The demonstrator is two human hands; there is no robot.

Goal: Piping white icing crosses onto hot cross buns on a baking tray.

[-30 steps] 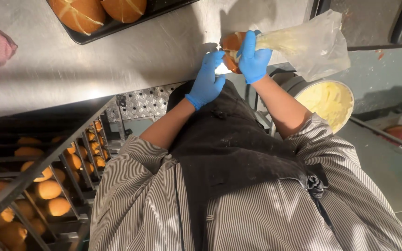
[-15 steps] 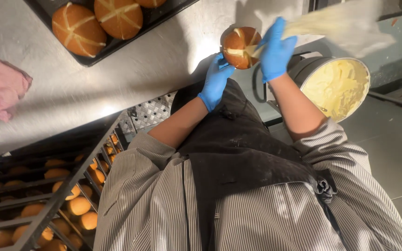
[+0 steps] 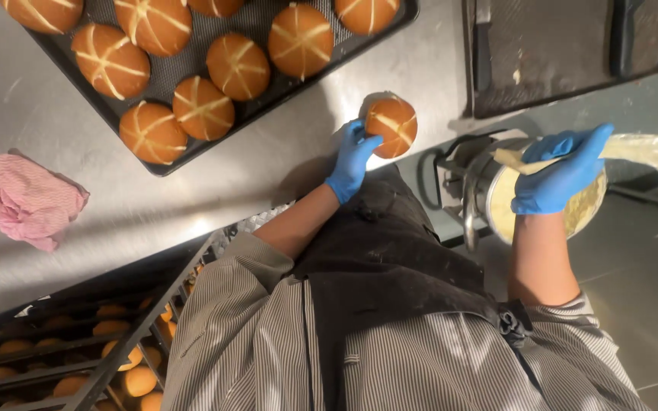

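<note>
Far left of the bun (image 3: 391,126) lies a pink cloth (image 3: 26,200), and up-left of it a dark tray (image 3: 215,72) of crossed buns. The left hand (image 3: 353,158) cups the bun's lower-left side on the steel counter (image 3: 268,164). Right of the bun, over a pot (image 3: 489,194), the right hand (image 3: 559,173) grips a piping bag (image 3: 649,152), lying roughly level, tip toward the bun.

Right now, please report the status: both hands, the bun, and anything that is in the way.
Left hand holds crossed bun on steel table. Right hand grips piping bag over cream pot. Nothing blocking.
</note>
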